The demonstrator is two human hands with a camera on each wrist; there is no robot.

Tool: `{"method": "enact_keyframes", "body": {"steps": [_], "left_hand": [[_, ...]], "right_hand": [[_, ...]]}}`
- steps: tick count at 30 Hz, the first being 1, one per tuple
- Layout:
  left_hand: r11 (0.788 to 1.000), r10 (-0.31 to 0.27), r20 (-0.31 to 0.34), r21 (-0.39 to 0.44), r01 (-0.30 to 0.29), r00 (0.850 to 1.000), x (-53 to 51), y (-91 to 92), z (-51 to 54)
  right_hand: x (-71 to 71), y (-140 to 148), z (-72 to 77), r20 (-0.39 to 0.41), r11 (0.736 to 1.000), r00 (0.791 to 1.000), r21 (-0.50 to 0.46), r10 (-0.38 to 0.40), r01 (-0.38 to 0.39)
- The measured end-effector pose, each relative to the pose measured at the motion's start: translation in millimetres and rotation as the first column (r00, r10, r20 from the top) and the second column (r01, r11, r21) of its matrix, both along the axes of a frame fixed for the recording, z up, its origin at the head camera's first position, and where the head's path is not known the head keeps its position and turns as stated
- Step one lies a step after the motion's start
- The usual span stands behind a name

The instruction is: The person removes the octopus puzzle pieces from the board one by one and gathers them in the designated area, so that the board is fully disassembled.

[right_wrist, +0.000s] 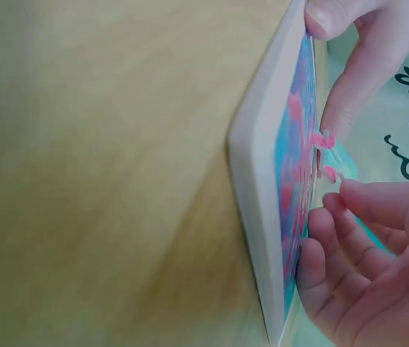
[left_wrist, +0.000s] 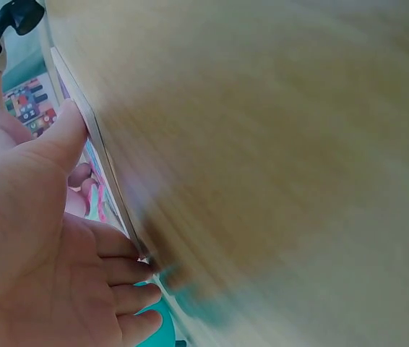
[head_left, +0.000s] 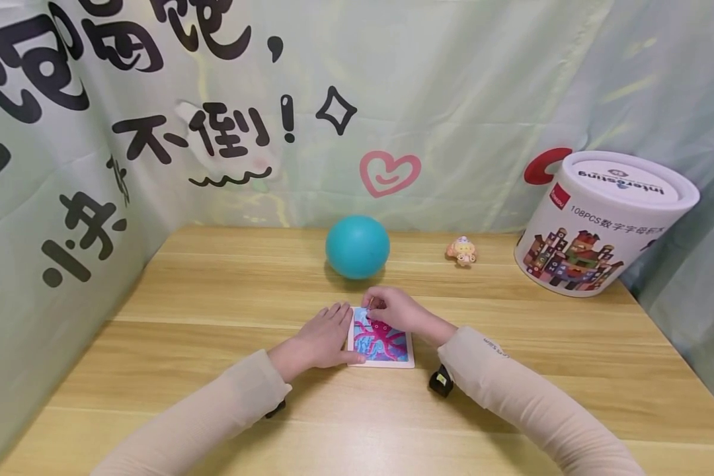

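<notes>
Right hand (head_left: 393,309): I see thumb and forefinger pinching what looks like a small pink piece (right_wrist: 329,173), near the centre of the head frame.
Left hand (head_left: 327,338): fingers lie straight beside the octopus board's (head_left: 387,347) left edge, thumb at its lower-left corner; I see nothing gripped.
Pink piece: I judge it could slip or tip, because the fingertips have so little of it to hold.
Brace: if the left hand presses too lightly, I think a push from the right hand could skid or turn the board.
Octopus board: flat on the surface (head_left: 214,284), just below the frame's centre, its upper part under the right hand, the left hand along its left side.
Teal ball (head_left: 357,246): centre of the frame, above both hands.
Figurine (head_left: 462,251): right of the ball, well apart.
Tub (head_left: 589,225): right side of the frame.
</notes>
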State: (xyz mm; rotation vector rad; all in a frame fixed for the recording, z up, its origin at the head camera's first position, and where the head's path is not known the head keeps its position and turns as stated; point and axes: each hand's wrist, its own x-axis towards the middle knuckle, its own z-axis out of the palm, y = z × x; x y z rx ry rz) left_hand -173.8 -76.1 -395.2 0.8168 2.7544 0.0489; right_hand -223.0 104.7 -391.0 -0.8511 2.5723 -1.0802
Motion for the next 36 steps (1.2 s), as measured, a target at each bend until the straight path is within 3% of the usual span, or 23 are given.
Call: {"method": "enact_keyframes", "body": {"steps": [8, 18, 27, 36], "left_hand": [[1.000, -0.005, -0.005, -0.005, 0.005, 1.000, -0.9, -0.4, -1.0], [1.000, 0.008, 0.000, -0.017, -0.008, 1.000, 1.2, 1.0, 0.8], [1.000, 0.004, -0.016, -0.021, -0.004, 1.000, 1.9, 0.9, -0.4], [0.999, -0.008, -0.026, -0.032, 0.007, 1.000, 3.6, 1.4, 1.8]], "right_hand": [[-3.1, 7.7, 2.9, 0.058, 0.996, 0.995, -0.040, -0.081, 0.084], [-14.6, 50.1, 6.9, 0.176, 0.980, 0.974, -0.117, -0.141, 0.163], [-27.7, 94.1, 5.1, 0.155, 0.974, 0.969, -0.090, -0.192, 0.207], [-34.7, 115.2, 2.3, 0.124, 0.975, 0.968, -0.012, -0.218, 0.221]]}}
